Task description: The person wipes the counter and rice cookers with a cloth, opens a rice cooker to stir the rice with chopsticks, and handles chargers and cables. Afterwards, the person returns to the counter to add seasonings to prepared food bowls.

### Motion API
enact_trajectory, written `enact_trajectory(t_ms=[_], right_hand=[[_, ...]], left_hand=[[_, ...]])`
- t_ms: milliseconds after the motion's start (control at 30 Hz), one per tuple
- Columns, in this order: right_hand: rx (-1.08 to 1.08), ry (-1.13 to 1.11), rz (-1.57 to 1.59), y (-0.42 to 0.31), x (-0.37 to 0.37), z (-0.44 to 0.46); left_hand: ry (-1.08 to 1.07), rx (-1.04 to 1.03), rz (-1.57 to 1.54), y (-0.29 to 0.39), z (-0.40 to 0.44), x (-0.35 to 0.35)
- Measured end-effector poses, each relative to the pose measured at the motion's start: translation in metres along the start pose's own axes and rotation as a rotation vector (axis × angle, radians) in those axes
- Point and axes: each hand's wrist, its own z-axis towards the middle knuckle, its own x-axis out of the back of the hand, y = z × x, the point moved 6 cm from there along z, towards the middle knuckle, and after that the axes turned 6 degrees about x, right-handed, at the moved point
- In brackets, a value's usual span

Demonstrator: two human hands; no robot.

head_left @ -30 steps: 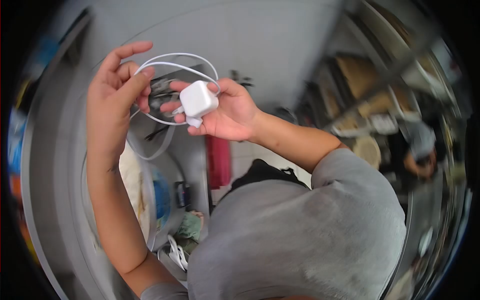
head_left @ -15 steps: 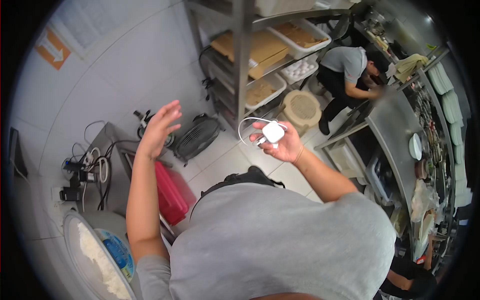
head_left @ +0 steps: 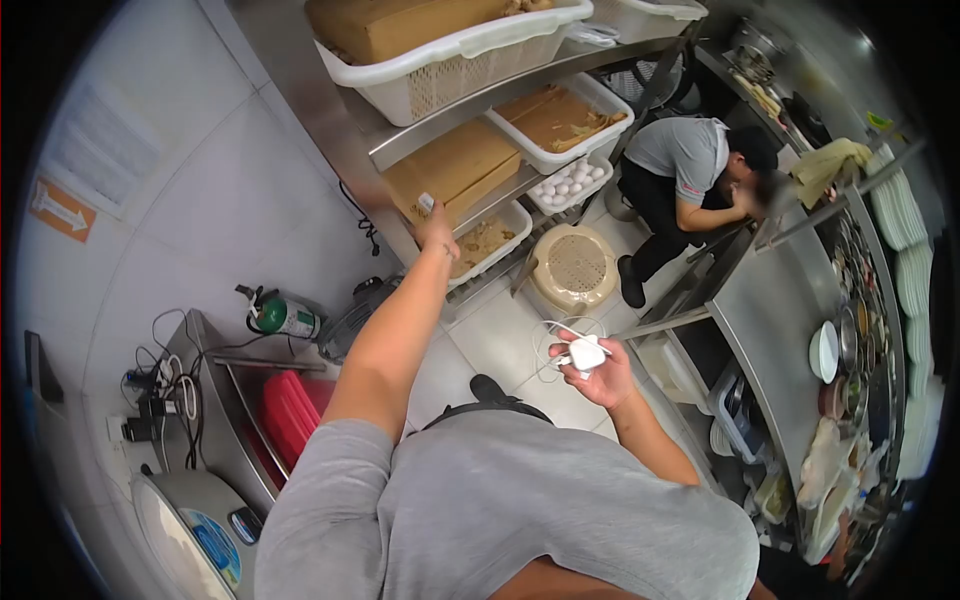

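Note:
My right hand (head_left: 607,378) holds a square white charger (head_left: 586,352) in its palm and fingers, with a thin white cable (head_left: 548,350) looped around it. My left hand (head_left: 437,232) is stretched out to the metal shelf rack, against the front edge of a brown cardboard box (head_left: 465,165). A small white label (head_left: 426,201) shows on the box just above my fingertips. How the fingers of my left hand are bent is too small to tell.
White baskets (head_left: 455,75) fill the rack, one with eggs (head_left: 570,184). Under it stands a beige stool (head_left: 574,268). A co-worker (head_left: 680,180) bends over at a steel counter (head_left: 780,300). At left are a fire extinguisher (head_left: 283,314), a red bin (head_left: 290,410) and tangled cables (head_left: 185,390).
The view has swung right toward the rack and co-worker. My left hand has let go of the cable and reached out to the rack. The charger has stayed in my right hand.

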Motion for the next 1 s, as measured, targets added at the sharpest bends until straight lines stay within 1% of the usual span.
enact_trajectory(t_ms=[100,167,233,300,367,433,500,567,600,633,700,800,900,1000], right_hand=[[-0.069,0.016,-0.176,-0.001,0.016,0.029],[-0.087,-0.019,-0.351,0.008,0.036,0.065],[-0.01,-0.007,-0.522,0.01,0.039,0.119],[0.131,0.032,-0.421,-0.005,0.008,0.187],[0.33,0.141,-0.257,-0.029,-0.036,0.256],[0.329,0.069,-0.232,-0.041,-0.016,0.335],[0.342,0.066,-0.239,-0.058,-0.006,0.385],[0.366,0.098,-0.32,-0.075,-0.006,0.412],[0.385,0.116,-0.391,-0.083,-0.006,0.42],[0.401,0.133,-0.472,-0.089,-0.008,0.424],[0.441,0.165,-0.656,-0.1,-0.009,0.422],[0.548,0.202,-0.949,-0.109,-0.01,0.402],[0.67,0.222,-1.205,-0.098,-0.009,0.363],[0.741,0.211,-1.38,-0.083,-0.007,0.328]], left_hand=[[-0.044,-0.388,-0.028,0.036,-0.029,-0.027],[-0.066,-0.684,0.251,0.078,-0.073,-0.055],[-0.115,-0.899,0.371,0.111,-0.118,-0.086],[-0.238,-0.795,0.521,0.118,-0.123,-0.12],[-0.209,-0.678,0.597,0.126,-0.147,-0.131],[-0.101,-0.662,0.609,0.113,-0.132,-0.135],[-0.002,-0.969,0.611,0.112,-0.122,-0.133],[-0.179,-0.826,0.657,0.113,-0.121,-0.127],[-0.167,-0.871,0.71,0.112,-0.117,-0.127],[-0.249,-0.814,0.652,0.123,-0.134,-0.12],[-0.269,-0.802,0.559,0.123,-0.133,-0.114],[-0.273,-0.714,0.515,0.108,-0.13,-0.104],[-0.204,-0.716,0.594,0.094,-0.131,-0.095],[-0.228,-0.575,0.648,0.09,-0.127,-0.095]])
